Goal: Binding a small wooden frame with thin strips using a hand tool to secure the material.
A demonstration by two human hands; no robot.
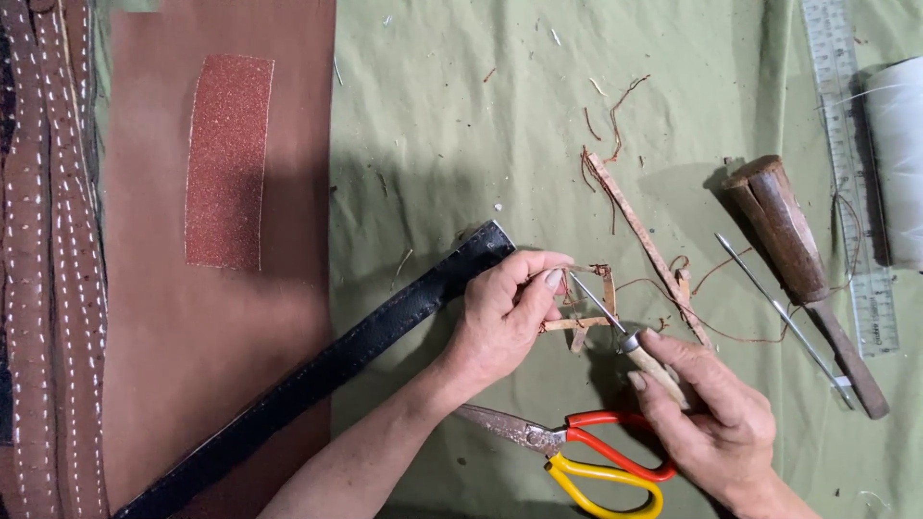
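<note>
Lower centre of the frame: scissors (577, 447) with red and yellow handles lie on the green cloth (433, 125), blades pointing left, just below both wrists.

Right hand (716, 413), lower right: clenched around the wooden handle of an awl (625, 336), its metal tip angled up-left toward the left fingertips.

Left hand (505, 312), centre: thumb and fingers pinched on a small brown leather piece (591, 303) (folded strips, exact shape hard to tell), where the awl tip meets it. The hand's heel rests over the end of a black belt (336, 360), which runs diagonally from lower left to centre.

Right of the hands: a thin metal rod (779, 312) and a wooden mallet (803, 269), lying side by side, slanted.

Above the hands: a narrow brown strip (644, 240) among loose threads and scraps.

Left side: a brown leather sheet (212, 317) bearing a rough reddish rectangle (228, 159); stitched straps (48, 269) at the far left edge.

Upper right: a clear ruler (846, 144), and a white spool (899, 154) at the edge.
</note>
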